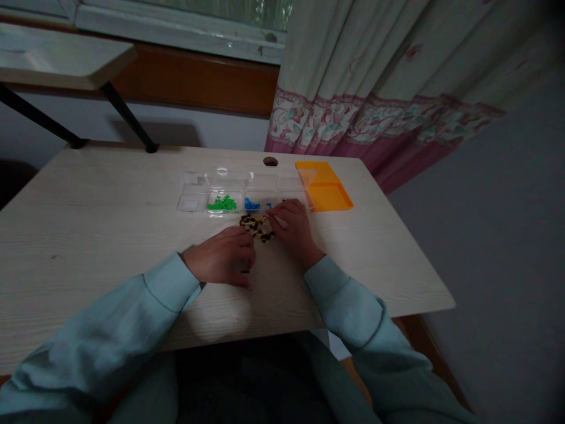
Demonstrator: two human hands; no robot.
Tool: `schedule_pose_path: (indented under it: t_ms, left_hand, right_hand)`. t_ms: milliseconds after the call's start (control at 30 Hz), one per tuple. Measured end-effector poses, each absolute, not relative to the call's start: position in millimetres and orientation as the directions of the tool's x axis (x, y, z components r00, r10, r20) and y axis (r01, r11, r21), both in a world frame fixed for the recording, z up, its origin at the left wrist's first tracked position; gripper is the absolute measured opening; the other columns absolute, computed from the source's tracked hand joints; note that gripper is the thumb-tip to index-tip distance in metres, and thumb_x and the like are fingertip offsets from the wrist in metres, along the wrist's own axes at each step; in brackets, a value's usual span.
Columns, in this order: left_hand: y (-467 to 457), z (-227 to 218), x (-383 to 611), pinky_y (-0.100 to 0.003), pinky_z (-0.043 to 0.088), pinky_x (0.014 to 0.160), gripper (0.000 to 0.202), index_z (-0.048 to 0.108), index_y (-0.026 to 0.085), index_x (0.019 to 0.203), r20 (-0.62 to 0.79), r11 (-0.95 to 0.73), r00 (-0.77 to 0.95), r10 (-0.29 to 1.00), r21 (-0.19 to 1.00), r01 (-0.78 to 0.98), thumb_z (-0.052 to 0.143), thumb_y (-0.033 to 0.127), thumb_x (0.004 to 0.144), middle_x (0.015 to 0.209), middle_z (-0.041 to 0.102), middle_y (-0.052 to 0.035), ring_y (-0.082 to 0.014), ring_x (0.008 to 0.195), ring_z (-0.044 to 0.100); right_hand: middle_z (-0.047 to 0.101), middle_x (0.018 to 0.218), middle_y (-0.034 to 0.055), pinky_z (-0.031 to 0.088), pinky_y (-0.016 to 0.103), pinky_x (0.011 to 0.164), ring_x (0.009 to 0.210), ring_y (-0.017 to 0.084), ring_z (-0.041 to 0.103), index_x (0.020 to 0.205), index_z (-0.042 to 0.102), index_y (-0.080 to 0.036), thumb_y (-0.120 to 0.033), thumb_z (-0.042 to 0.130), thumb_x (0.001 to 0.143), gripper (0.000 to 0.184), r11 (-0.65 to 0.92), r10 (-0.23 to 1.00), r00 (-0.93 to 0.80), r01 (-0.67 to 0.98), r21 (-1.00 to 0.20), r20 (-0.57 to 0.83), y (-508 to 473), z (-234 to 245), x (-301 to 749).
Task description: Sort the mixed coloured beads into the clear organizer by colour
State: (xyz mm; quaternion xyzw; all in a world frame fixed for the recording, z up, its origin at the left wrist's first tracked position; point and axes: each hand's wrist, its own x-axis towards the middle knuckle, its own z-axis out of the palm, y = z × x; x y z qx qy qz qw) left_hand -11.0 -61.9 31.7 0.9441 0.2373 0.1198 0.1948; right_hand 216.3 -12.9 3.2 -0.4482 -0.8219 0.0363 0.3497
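Observation:
A small heap of dark and yellow beads (257, 226) lies on the pale wooden table (88, 235), just in front of a clear plastic organiser box (229, 191). My left hand (224, 257) rests on the table at the heap's near left, its fingers curled together. My right hand (293, 227) sits at the heap's right edge, fingertips pinched together against the beads. What either hand holds, if anything, is too small to see. Green beads (223, 204) and blue beads (252, 204) lie in two of the box's compartments.
An orange lid or tray (324, 185) lies right of the clear box. A cable hole (271, 161) sits near the table's far edge. A second table with black legs (62, 59) stands at the back left. A curtain (375, 88) hangs at the back right.

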Motion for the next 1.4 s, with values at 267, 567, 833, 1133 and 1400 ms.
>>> schedule_pose_path:
  t_ms: [267,567,833,1133,1400]
  left_hand:
    - [-50,17,-9,-0.035,0.039,0.081,0.028,0.063,0.020,0.084,0.227,-0.813,0.782,0.580,0.223,0.538,0.055,0.046,0.091,0.091,0.058,-0.0066,-0.0222,0.092,0.050]
    - [-51,12,5,-0.040,0.041,0.077,0.022,0.063,0.017,0.086,0.294,-0.686,0.656,0.695,-0.001,0.728,0.052,0.036,0.093,0.090,0.059,-0.0092,-0.0252,0.091,0.052]
    - [-43,9,-4,-0.042,0.042,0.078,0.022,0.063,0.016,0.086,0.358,-0.584,0.519,0.777,0.101,0.805,0.048,0.030,0.095,0.087,0.058,-0.0099,-0.0263,0.091,0.050]
    - [-40,4,-5,-0.036,0.043,0.080,0.026,0.057,0.018,0.085,0.458,-0.584,0.371,0.808,0.531,0.614,0.041,0.033,0.098,0.084,0.057,-0.0050,-0.0193,0.086,0.051]
    - [-42,2,-1,-0.032,0.040,0.072,0.034,0.051,0.019,0.075,0.431,-0.552,0.346,0.833,0.693,0.464,0.037,0.036,0.100,0.073,0.050,-0.0025,-0.0166,0.076,0.047]
  right_hand:
    - [0.070,0.090,0.0047,0.042,0.037,0.090,0.094,0.020,0.057,0.093,0.074,-0.024,-0.030,0.056,0.091,0.018,0.545,0.786,-0.276,0.730,-0.412,0.553,-14,7,216]
    - [0.070,0.089,0.0049,0.042,0.037,0.089,0.093,0.021,0.057,0.092,0.073,-0.023,-0.029,0.056,0.091,0.018,0.540,0.795,-0.287,0.736,-0.407,0.535,-15,5,210]
    - [0.069,0.085,0.0040,0.041,0.035,0.088,0.087,0.018,0.058,0.090,0.073,-0.022,-0.028,0.057,0.090,0.017,0.644,0.736,-0.406,0.668,-0.374,0.542,-15,0,206]
    - [0.072,0.093,0.0028,0.039,0.036,0.090,0.094,0.020,0.059,0.116,0.066,-0.028,-0.038,0.059,0.089,0.029,0.727,0.685,-0.571,0.576,-0.373,0.453,-24,4,203]
    - [0.071,0.081,0.0022,0.041,0.034,0.084,0.083,0.018,0.061,0.108,0.069,-0.025,-0.040,0.056,0.092,0.025,0.734,0.673,-0.502,0.542,-0.409,0.543,-33,5,194]
